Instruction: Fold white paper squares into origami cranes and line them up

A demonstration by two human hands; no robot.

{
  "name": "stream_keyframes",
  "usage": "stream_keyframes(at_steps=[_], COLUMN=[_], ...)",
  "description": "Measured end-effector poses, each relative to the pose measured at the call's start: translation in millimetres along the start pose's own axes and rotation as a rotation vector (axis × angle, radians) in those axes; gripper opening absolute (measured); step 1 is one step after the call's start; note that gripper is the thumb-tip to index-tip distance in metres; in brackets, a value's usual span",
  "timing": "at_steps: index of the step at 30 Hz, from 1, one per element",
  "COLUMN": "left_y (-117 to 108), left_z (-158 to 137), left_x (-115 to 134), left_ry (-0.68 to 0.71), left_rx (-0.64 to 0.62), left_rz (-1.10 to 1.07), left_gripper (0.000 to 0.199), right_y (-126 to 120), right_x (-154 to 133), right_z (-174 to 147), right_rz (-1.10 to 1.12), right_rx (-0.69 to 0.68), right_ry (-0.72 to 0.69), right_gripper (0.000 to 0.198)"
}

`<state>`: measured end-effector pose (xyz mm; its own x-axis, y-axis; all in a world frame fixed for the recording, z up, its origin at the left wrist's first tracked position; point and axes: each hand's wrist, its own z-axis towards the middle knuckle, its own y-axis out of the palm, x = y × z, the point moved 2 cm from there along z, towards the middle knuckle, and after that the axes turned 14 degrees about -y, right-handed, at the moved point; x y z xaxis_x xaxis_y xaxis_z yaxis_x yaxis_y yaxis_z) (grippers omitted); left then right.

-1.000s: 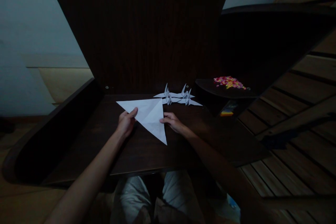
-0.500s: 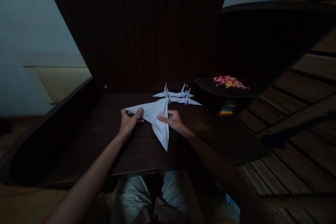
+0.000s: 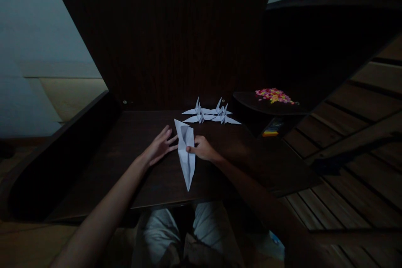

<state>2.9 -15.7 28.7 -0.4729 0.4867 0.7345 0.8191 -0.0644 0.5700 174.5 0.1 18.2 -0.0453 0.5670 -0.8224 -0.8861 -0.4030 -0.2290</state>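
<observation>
A partly folded sheet of white paper (image 3: 186, 157) stands near the middle of the dark desk, long and narrow, its pointed end toward me. My right hand (image 3: 202, 148) grips its right side, thumb on the front face and the fingers behind, partly hidden. At its left edge, my left hand (image 3: 161, 145) has its fingers spread; some fingertips reach the paper's edge, and whether they touch it I cannot tell. Just beyond the paper, several white origami cranes (image 3: 207, 116) sit in two rows, wings outstretched.
Small pink, red and yellow pieces (image 3: 274, 95) lie heaped on a corner shelf (image 3: 248, 99) at the right. Under it is a small yellow-orange item (image 3: 270, 133). A dark raised side panel (image 3: 63, 150) bounds the desk (image 3: 103, 167) on the left. Wooden slats (image 3: 361, 184) stand at right.
My left hand has let go of the paper's left point and opened. The paper has turned and narrowed, moving slightly left and toward me in my right hand.
</observation>
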Motion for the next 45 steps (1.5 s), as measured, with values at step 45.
stream_keyframes(at_steps=[45], left_y=[-38], left_z=[-4], left_x=[32], left_ry=[0.557], left_rx=[0.700], left_rz=[0.551], left_gripper=[0.036], right_y=[-39], right_x=[22], right_z=[-10], right_rz=[-0.303], right_rx=[0.271], right_ry=[0.063], right_gripper=[0.022])
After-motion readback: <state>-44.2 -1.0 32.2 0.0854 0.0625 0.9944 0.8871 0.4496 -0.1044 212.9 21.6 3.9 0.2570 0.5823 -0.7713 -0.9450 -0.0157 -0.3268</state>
